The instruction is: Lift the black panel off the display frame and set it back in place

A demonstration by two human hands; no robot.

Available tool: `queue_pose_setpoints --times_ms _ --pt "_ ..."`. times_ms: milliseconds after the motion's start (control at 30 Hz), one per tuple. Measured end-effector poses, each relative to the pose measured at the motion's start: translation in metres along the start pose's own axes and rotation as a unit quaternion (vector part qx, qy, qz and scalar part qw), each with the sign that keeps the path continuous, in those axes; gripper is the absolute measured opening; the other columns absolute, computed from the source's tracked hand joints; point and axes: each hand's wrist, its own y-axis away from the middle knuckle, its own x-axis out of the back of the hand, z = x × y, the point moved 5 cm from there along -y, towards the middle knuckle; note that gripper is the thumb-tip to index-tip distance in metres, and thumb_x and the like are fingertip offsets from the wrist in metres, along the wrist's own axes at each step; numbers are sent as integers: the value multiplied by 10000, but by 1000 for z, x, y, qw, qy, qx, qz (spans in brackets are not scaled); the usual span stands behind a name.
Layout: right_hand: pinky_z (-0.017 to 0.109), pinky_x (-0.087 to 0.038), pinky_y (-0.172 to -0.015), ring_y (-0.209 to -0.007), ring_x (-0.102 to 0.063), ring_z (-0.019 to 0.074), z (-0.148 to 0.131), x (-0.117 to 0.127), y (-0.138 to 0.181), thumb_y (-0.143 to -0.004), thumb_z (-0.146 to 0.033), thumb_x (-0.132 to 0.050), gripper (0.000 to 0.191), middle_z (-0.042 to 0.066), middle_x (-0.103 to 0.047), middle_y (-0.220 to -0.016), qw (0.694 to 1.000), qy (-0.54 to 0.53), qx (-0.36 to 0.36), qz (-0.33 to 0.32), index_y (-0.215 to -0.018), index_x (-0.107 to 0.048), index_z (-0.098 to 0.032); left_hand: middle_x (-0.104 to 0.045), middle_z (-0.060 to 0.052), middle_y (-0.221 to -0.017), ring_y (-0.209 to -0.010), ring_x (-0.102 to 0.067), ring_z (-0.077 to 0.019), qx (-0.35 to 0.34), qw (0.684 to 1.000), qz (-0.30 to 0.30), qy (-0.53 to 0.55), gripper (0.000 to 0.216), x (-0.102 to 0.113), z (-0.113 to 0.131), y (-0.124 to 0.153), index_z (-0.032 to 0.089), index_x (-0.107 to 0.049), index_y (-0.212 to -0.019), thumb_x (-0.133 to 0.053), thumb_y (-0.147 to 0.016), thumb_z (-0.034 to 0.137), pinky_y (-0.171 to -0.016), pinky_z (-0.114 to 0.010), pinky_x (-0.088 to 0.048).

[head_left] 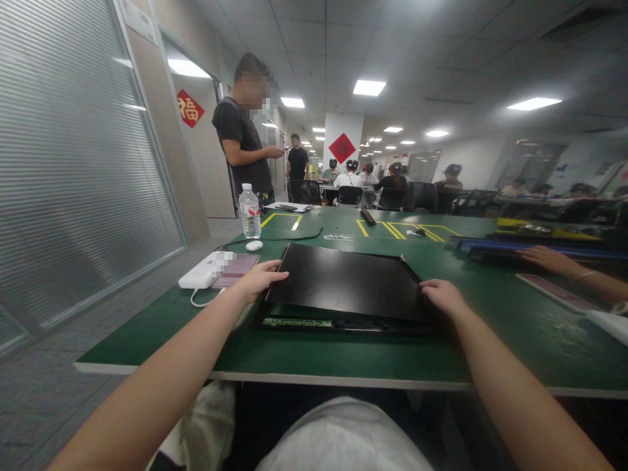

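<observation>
A flat black display panel (343, 278) lies tilted over a black frame (383, 325) on the green table, its near edge raised off the frame. Along the frame's near side a strip of green circuit board (297, 322) shows. My left hand (262, 278) grips the panel's left edge, thumb on top. On the right edge, my right hand (444, 296) pinches the panel near its corner. The fingers beneath the panel are hidden on both sides.
Left of the panel are a white power bank (203, 269), a phone (238, 267), a white oval case (254, 246) and a water bottle (250, 212). A co-worker's hand (549, 258) reaches in at right, near another phone (554, 291). A person (245, 140) stands beyond the table (515, 340).
</observation>
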Motion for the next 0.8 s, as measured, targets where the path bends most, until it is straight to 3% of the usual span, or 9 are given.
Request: queue_pose_setpoints --times_ms 567,800 --pt "317 -511 -856 -991 -686 251 -3 3 2 -745 -204 -596 299 77 -758 -1047 1000 0 -2 -1 -970 -793 -203 -791 -103 -952 -772 -751 -229 -4 1000 3 -5 541 1 1 -2 152 -714 -1046 -901 -539 126 -709 -319 -595" --pt "300 -512 -836 -972 -690 239 -4 3 4 -733 -201 -599 273 65 -760 -1023 1000 -18 -4 6 -926 -791 -222 -741 -141 -1176 -1020 -721 -277 -56 998 -15 -8 556 4 5 -5 150 -730 -1061 -917 -538 182 -868 -355 -579"
